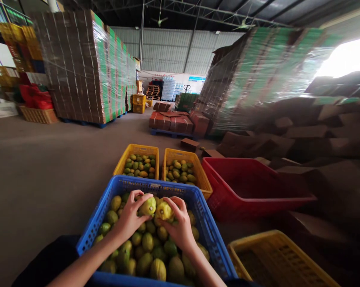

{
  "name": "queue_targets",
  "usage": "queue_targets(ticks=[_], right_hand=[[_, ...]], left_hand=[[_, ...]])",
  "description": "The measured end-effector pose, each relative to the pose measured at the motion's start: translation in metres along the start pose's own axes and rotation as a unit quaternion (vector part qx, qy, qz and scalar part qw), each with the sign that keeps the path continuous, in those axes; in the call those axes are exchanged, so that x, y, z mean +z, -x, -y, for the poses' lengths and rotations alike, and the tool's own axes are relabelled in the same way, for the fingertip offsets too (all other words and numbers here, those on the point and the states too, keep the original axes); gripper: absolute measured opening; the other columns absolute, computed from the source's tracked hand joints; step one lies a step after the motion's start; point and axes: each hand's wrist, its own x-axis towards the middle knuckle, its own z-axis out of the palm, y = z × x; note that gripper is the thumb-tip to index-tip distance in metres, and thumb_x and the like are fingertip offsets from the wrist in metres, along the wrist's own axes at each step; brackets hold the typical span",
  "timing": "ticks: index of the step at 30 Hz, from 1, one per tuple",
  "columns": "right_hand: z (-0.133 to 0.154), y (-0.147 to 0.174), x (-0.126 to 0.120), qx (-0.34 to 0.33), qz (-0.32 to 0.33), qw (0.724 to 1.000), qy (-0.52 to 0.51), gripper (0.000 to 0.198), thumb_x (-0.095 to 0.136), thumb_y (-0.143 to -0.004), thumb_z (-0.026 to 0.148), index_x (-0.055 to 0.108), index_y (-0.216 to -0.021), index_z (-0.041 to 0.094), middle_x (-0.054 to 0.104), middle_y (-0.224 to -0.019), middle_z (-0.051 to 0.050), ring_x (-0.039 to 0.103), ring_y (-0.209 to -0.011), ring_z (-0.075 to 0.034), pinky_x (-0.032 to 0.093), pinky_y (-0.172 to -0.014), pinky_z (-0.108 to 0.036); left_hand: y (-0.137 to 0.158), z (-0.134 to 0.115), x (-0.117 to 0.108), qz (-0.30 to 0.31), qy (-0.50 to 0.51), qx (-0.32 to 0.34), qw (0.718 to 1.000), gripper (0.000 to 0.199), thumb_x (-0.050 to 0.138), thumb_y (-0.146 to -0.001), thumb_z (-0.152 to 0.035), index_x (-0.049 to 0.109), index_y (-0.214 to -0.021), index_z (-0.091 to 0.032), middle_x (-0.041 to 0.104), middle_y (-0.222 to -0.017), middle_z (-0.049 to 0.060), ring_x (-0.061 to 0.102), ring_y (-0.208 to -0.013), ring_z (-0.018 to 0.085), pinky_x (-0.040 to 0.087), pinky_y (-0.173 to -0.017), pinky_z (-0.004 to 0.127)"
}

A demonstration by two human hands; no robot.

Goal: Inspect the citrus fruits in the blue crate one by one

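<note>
Above the blue crate [214, 237], my left hand [131, 213] has its thumb and fingers curled around a smooth green-yellow oval fruit [147, 206]. Close beside it, my right hand [181, 227] grips a yellower fruit [163, 211] with a bumpy-looking end. Both fruits point their round end marks toward me. Whether they touch each other I cannot tell. Under my hands the crate holds many loose green and yellow oval fruits [147, 242]; my forearms hide some of them.
Two yellow crates [204, 179] of similar fruit stand beyond the blue one. A red bin [228, 199] is to the right, with a yellow crate [275, 255] nearer me. Cardboard boxes [305, 133] are heaped at right. Wrapped pallet stacks [75, 67] rise behind.
</note>
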Motion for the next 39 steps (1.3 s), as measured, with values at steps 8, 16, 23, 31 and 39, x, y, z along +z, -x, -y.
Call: queue_targets(ticks=[8,16,23,31,39], right_hand=[[0.006,-0.005,-0.002,0.172,0.028,0.939,-0.295,0.061,0.091,-0.053,0.034,0.062,-0.106,0.025,0.069,-0.105,-0.004,0.066,-0.097,-0.027,0.056,-0.08,-0.038],[0.012,-0.008,-0.01,0.238,0.031,0.89,-0.388,0.064,0.089,-0.056,0.046,0.069,-0.111,0.021,0.074,-0.109,-0.008,0.069,-0.095,-0.03,0.056,-0.078,-0.04],[0.014,-0.01,-0.009,0.274,0.068,0.866,-0.414,0.055,0.079,-0.067,0.049,0.07,-0.113,0.019,0.076,-0.099,-0.007,0.07,-0.087,-0.026,0.055,-0.07,-0.035],[0.021,0.026,0.036,0.382,0.051,0.826,-0.411,0.047,0.083,-0.063,0.051,0.065,-0.093,0.021,0.068,-0.069,0.001,0.059,-0.054,-0.016,0.042,-0.039,-0.023],[0.016,0.007,0.022,0.428,0.043,0.691,-0.581,0.031,0.059,-0.077,0.044,0.068,-0.085,0.015,0.073,-0.072,-0.008,0.066,-0.058,-0.022,0.047,-0.04,-0.027]], left_hand=[[-0.014,-0.004,-0.01,0.027,0.276,-0.164,0.947,0.064,0.094,-0.046,-0.017,0.061,-0.1,-0.022,0.066,-0.104,0.005,0.064,-0.097,0.025,0.051,-0.086,0.035],[-0.013,-0.008,-0.018,0.042,0.366,-0.248,0.896,0.067,0.094,-0.051,-0.028,0.064,-0.111,-0.02,0.063,-0.118,0.008,0.063,-0.106,0.028,0.055,-0.081,0.037],[-0.014,-0.002,-0.011,0.016,0.446,-0.328,0.832,0.038,0.075,-0.076,-0.024,0.068,-0.112,-0.013,0.072,-0.104,0.009,0.067,-0.103,0.027,0.057,-0.085,0.035],[0.007,0.011,0.016,-0.042,0.394,-0.451,0.8,0.035,0.067,-0.084,-0.033,0.068,-0.114,-0.015,0.075,-0.084,0.005,0.07,-0.072,0.02,0.053,-0.059,0.025],[0.006,0.003,0.011,-0.023,0.594,-0.469,0.653,0.044,0.035,-0.094,-0.039,0.062,-0.122,-0.018,0.072,-0.083,0.009,0.065,-0.061,0.017,0.052,-0.052,0.023]])
